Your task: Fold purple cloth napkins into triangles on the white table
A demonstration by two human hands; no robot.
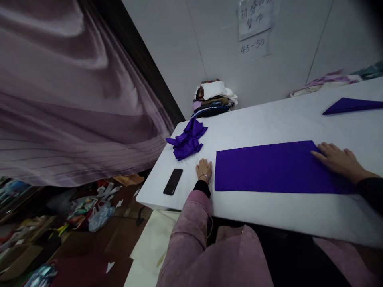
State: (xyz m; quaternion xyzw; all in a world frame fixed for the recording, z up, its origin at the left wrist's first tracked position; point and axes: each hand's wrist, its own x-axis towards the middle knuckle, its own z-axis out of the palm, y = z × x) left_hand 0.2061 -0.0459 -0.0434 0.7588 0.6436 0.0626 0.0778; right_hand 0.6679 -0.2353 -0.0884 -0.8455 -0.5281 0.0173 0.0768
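A purple cloth, folded into a long rectangle, lies flat on the white-covered table. My right hand rests on its right end with fingers stretched out and the thumb apart. Just beyond the cloth's left edge, my left hand lies on the tabletop, palm down, with nothing held. Left of that hand is a black phone. Crumpled purple cloths sit behind it near the table's left end. At the far right is another purple cloth, folded to a point.
A stack of folded clothes stands against the wall behind the table. More fabric lies along the back right. A large mauve curtain hangs at the left, above a floor strewn with bags. A handwritten paper sign is on the wall.
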